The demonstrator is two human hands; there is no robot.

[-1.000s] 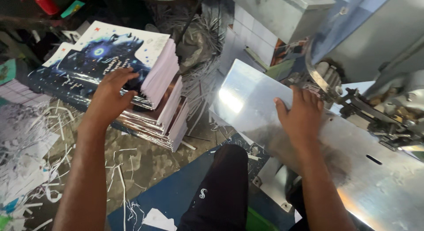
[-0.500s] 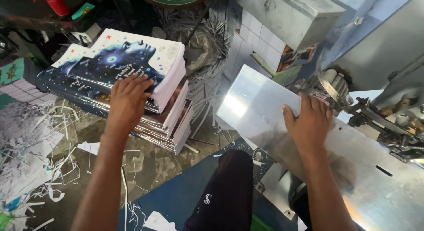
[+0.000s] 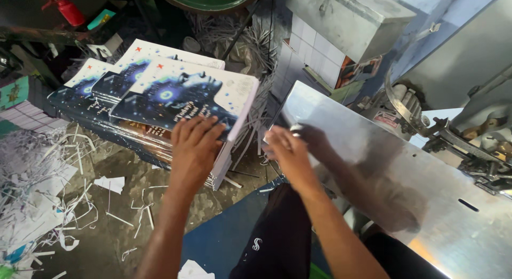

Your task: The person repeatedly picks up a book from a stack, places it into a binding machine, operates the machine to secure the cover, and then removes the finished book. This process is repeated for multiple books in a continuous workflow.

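A stack of thin books (image 3: 176,100) with dark blue and white covers lies on the floor at the left. My left hand (image 3: 193,146) rests flat on the near corner of the top book, fingers spread on the cover. Just right of the stack, my right hand (image 3: 288,151) sits at the left edge of a shiny metal machine table (image 3: 405,177), fingers curled; whether it holds anything I cannot tell. Its reflection shows in the metal.
Paper trimmings (image 3: 37,188) litter the floor at the left. A grey metal machine housing (image 3: 346,23) and machine parts (image 3: 469,135) stand at the right. A red bottle (image 3: 69,9) is at the top left. My dark trouser leg (image 3: 277,236) is below.
My right hand slid left across the metal table to its left edge. My left hand moved along the top book toward its near right corner. The camera shifted closer.
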